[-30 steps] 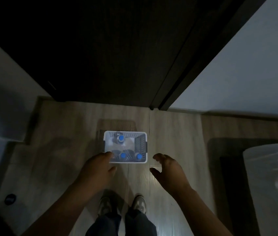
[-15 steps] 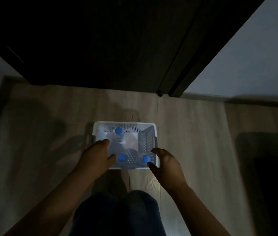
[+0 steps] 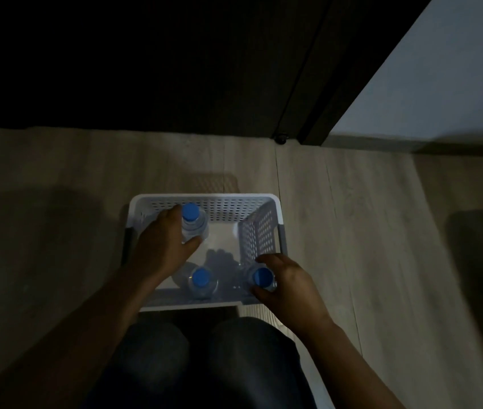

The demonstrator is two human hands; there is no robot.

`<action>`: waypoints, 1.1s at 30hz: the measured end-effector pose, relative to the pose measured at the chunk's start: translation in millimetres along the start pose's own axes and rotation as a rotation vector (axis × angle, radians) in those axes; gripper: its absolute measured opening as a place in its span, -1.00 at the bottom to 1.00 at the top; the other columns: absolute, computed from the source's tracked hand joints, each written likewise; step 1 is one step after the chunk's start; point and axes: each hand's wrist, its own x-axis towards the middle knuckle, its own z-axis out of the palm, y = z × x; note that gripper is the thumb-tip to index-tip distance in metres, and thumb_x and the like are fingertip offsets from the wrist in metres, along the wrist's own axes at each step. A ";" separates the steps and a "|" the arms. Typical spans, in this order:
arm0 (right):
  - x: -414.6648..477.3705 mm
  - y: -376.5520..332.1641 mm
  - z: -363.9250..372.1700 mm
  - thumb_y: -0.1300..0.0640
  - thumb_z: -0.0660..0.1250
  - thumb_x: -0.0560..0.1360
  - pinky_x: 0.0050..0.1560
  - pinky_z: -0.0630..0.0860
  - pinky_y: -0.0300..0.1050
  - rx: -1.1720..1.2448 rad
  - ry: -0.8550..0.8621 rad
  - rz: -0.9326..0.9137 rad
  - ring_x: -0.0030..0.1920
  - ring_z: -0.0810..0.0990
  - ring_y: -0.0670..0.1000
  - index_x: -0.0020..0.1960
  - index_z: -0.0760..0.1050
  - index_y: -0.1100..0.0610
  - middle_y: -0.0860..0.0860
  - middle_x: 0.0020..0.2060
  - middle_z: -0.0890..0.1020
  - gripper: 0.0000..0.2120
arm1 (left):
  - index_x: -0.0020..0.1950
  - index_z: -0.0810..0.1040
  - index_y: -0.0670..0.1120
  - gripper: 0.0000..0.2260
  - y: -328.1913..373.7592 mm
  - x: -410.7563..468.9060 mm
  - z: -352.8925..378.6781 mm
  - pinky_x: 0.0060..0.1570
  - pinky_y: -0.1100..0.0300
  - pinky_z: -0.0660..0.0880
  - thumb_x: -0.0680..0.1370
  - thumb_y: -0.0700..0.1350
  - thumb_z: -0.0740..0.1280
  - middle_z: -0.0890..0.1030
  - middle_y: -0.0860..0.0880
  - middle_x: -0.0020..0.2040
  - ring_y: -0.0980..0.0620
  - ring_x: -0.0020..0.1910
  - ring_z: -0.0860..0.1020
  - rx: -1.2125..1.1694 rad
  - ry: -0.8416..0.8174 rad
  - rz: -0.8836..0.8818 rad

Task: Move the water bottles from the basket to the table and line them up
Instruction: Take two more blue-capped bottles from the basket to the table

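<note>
The white basket (image 3: 204,198) with holes in its walls sits on the wooden floor (image 3: 352,231), just in front of the person's knees (image 3: 157,364), which crowd its near rim. All three water bottles stand upright inside it, blue caps up. The left hand (image 3: 160,243) reaches in over the left wall and wraps its fingers and thumb round the far bottle (image 3: 194,224) in the back left corner. The right hand (image 3: 289,283) curls round the neck of the right bottle (image 3: 262,277) in the near right corner, close against the basket's right wall. The middle bottle (image 3: 201,280) stands between the two arms at the near side, untouched. Beyond the basket is a dark door (image 3: 175,69) with a small stop (image 3: 281,139) at its foot, and a pale wall (image 3: 441,84) to the right. The light is dim.
</note>
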 end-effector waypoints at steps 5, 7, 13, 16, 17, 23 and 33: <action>3.5 3.6 6.2 0.02 0.46 0.42 0.08 0.37 -0.38 -0.013 0.026 -0.028 0.14 0.51 -0.07 0.25 0.49 0.05 -0.03 0.17 0.57 -0.57 | 0.28 0.46 -0.22 -0.57 -4.4 8.7 5.0 0.22 0.19 0.38 0.46 -0.13 0.44 0.57 -0.15 0.22 -0.08 0.22 0.52 -0.062 0.046 0.063; 4.6 5.4 6.2 0.06 0.48 0.41 0.09 0.37 -0.39 0.033 0.033 -0.030 0.13 0.50 -0.10 0.24 0.51 0.07 -0.04 0.15 0.56 -0.58 | 0.22 0.50 -0.26 -0.61 -4.8 11.4 6.5 0.21 0.18 0.41 0.45 -0.16 0.45 0.60 -0.17 0.16 -0.09 0.18 0.54 -0.133 0.079 0.071; 3.8 12.1 8.0 0.24 0.52 0.37 0.03 0.50 -0.35 0.350 0.094 0.009 0.03 0.58 -0.11 0.09 0.59 0.13 -0.04 0.03 0.63 -0.69 | 0.15 0.54 -0.30 -0.68 -6.1 12.8 10.9 0.19 0.03 0.49 0.44 -0.24 0.45 0.62 -0.21 0.08 -0.13 0.10 0.57 -0.246 0.156 0.052; 2.6 15.0 8.9 0.27 0.50 0.38 0.11 0.55 -0.18 0.434 0.139 -0.011 0.07 0.60 -0.10 0.10 0.60 0.16 -0.02 0.03 0.65 -0.70 | 0.16 0.54 -0.32 -0.69 -5.5 8.1 13.4 0.18 0.00 0.49 0.45 -0.26 0.43 0.62 -0.24 0.09 -0.17 0.10 0.57 -0.218 0.186 0.092; 2.7 15.1 8.4 0.28 0.49 0.38 0.10 0.56 -0.17 0.472 0.164 -0.012 0.07 0.61 -0.11 0.10 0.60 0.14 -0.03 0.03 0.65 -0.70 | 0.17 0.53 -0.34 -0.69 -5.7 6.6 13.6 0.17 0.01 0.49 0.45 -0.28 0.43 0.62 -0.26 0.09 -0.19 0.10 0.57 -0.200 0.193 0.108; 2.6 2.4 -9.0 0.30 0.48 0.39 0.03 0.50 -0.39 0.580 0.329 -0.097 0.06 0.60 -0.19 0.07 0.56 -0.09 -0.23 0.02 0.64 -0.62 | 0.14 0.53 -0.33 -0.71 3.6 -2.1 -4.3 0.10 0.12 0.51 0.46 -0.28 0.42 0.60 -0.17 0.03 -0.05 0.03 0.57 -0.202 0.200 0.225; -3.3 -90.9 -112.1 0.12 0.45 0.35 0.16 0.55 0.15 0.870 0.500 -0.146 0.09 0.63 0.06 0.10 0.59 0.22 0.08 0.02 0.67 -0.65 | 0.16 0.50 -0.19 -0.67 75.3 -28.4 -98.1 0.07 0.16 0.53 0.50 0.00 0.29 0.57 -0.06 0.04 0.05 0.01 0.56 -0.322 0.262 0.266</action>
